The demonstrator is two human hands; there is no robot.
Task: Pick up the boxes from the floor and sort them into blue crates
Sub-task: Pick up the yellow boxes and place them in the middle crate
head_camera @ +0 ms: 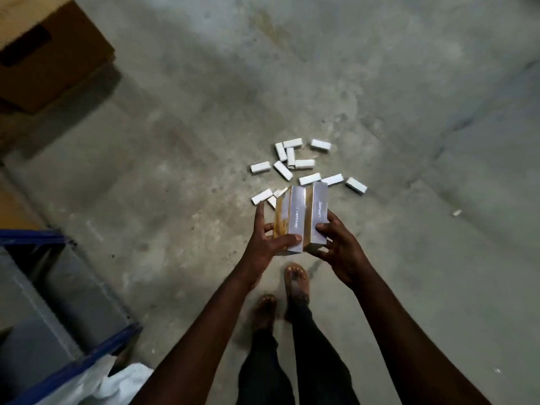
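I hold a stack of long white boxes with gold sides between both hands, at chest height over the floor. My left hand grips the stack's left side, thumb across the near end. My right hand presses the right side. Several small white boxes lie scattered on the concrete floor just beyond the stack. A blue crate rim shows at the lower left edge.
A brown cardboard carton sits at the top left. Grey shelving with blue frame stands at left, with a white plastic bag below it. My sandalled feet stand under the hands. One stray white box lies at right.
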